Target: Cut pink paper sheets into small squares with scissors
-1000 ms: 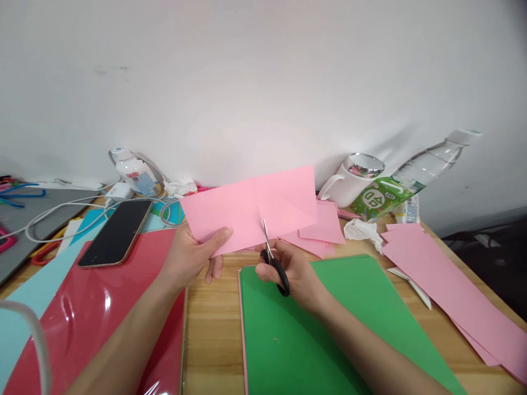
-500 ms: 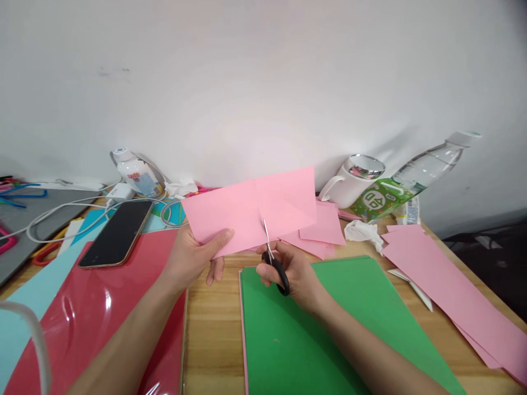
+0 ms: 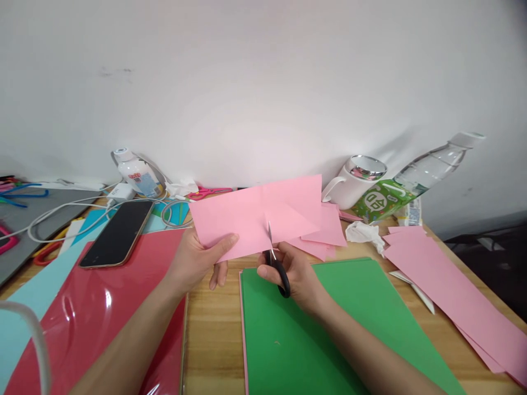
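My left hand (image 3: 196, 261) pinches the lower left part of a pink paper sheet (image 3: 247, 216), thumb on the front, holding it up above the wooden table (image 3: 212, 329). My right hand (image 3: 293, 272) grips black-handled scissors (image 3: 275, 262). Their blades point up into the sheet's lower edge near its middle, along a cut line. A stack of green paper (image 3: 329, 334) lies flat under my right wrist.
A red glossy sheet (image 3: 94, 312) with a black phone (image 3: 117, 233) lies left, beside light blue paper (image 3: 37, 285) and white cables (image 3: 61, 211). Pink strips (image 3: 448, 293), a white mug (image 3: 354, 184), a water bottle (image 3: 428, 164), a green packet (image 3: 381, 198) and crumpled tissue (image 3: 362, 231) sit right.
The pink sheet and both hands have shifted slightly right and down. The scissor blades sit a little deeper in the paper.
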Demonstrator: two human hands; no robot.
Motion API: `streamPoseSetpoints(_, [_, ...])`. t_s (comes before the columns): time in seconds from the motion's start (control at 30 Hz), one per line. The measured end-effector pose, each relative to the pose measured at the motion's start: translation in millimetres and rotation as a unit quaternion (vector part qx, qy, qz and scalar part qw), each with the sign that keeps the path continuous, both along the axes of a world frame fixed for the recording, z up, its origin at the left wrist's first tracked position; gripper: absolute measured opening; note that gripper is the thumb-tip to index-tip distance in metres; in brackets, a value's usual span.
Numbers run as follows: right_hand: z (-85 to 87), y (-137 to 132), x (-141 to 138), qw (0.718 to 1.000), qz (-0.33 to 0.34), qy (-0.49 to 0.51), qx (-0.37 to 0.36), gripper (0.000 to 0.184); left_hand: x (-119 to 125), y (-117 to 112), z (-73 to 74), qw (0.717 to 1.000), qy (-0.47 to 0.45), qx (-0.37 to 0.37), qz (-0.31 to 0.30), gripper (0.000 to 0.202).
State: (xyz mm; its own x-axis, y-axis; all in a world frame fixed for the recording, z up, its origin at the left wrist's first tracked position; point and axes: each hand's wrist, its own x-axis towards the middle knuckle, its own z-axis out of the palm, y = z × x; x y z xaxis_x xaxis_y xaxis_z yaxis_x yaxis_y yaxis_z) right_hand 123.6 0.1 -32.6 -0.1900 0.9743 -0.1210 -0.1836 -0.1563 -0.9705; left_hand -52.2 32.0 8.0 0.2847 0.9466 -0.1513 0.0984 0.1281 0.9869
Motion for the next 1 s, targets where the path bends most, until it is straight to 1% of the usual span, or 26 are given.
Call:
streamPoseSetpoints(0.67, [-5.2, 0.0, 0.6, 1.000, -0.009, -0.012, -0.006, 0.041, -0.2, 0.1, -0.2, 1.000, 0.005, 0.000, -0.005, 0.021])
streamPoseSetpoints(1.0, [-6.2, 0.6, 0.1, 1.000, -0.022, 0.006, -0.021, 0.040, -0.9, 0.3, -1.3, 1.000, 0.008, 0.005, -0.008, 0.022])
